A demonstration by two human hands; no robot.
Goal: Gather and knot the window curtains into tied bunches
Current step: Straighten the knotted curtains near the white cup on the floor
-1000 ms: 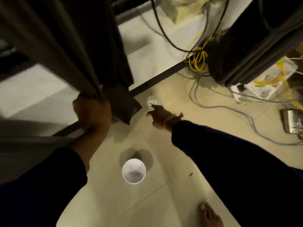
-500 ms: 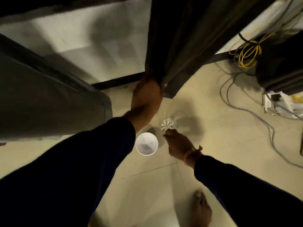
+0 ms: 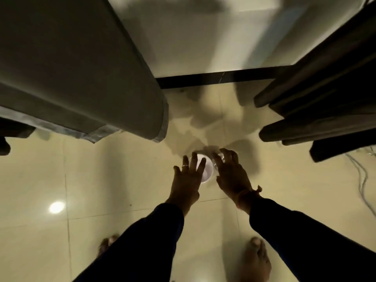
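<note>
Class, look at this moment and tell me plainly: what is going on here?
A person stands barefoot on a tiled floor and reaches down with both hands. The left hand, fingers spread, is over a white cup on the floor. The right hand reaches beside it, with something small and clear at its fingertips. Neither hand holds a curtain: the grey curtain on the left and the dark curtain on the right hang loose, not knotted.

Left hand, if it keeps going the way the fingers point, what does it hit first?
Probably the white cup on the floor: the left hand is spread just over its near edge, though the height gap is unclear.
</note>
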